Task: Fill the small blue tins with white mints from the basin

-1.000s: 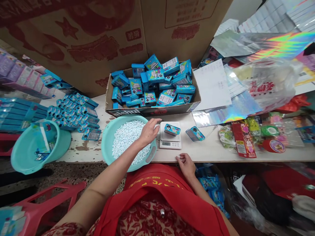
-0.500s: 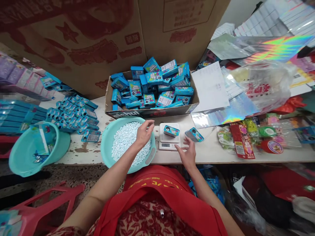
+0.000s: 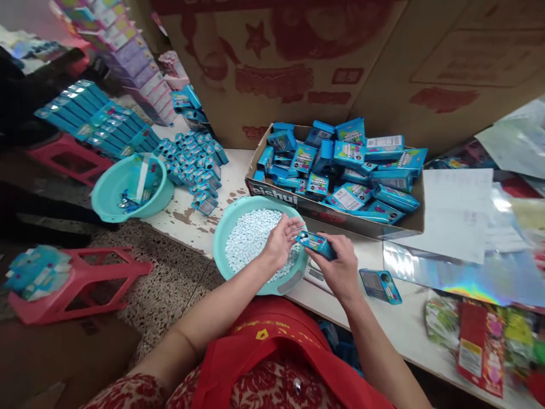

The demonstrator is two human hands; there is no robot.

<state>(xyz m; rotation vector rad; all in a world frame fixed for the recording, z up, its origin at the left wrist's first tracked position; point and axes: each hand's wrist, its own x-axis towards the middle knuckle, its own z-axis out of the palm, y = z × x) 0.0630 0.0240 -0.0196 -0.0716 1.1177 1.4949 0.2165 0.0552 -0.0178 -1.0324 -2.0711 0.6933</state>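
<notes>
Your right hand (image 3: 340,267) is closed round a small blue tin (image 3: 315,243), thumb on top, fingers under, tin tilted w/ its front end over the rim of the teal basin (image 3: 221,250). Your left hand (image 3: 281,244) sits just beside it, palm up and cupped half open, fingertips touching the tin's end; can't tell if it has any pellets in it.

Risks, as I judge them: the tin is held at an angle right over the white pellets (image 3: 251,241), so if its lid is loose, contents could spill back into the basin or onto the tabletop (image 3: 374,318). The basin overhangs the table edge toward you; a lean on its near rim w/ your left wrist could tip it.

Just below your right hand the scale (image 3: 317,276) is mostly hidden by your wrist. To the right of that hand, a 2nd tin (image 3: 380,286) lies flat. Beyond both hands, the cardboard tray (image 3: 340,218) is heaped w/ blue boxes (image 3: 349,165), its front wall nearly against the basin, so little room to push fwd. Far left of your left hand: another teal basin (image 3: 108,199), rows of tins (image 3: 193,167), a red stool (image 3: 76,281).
</notes>
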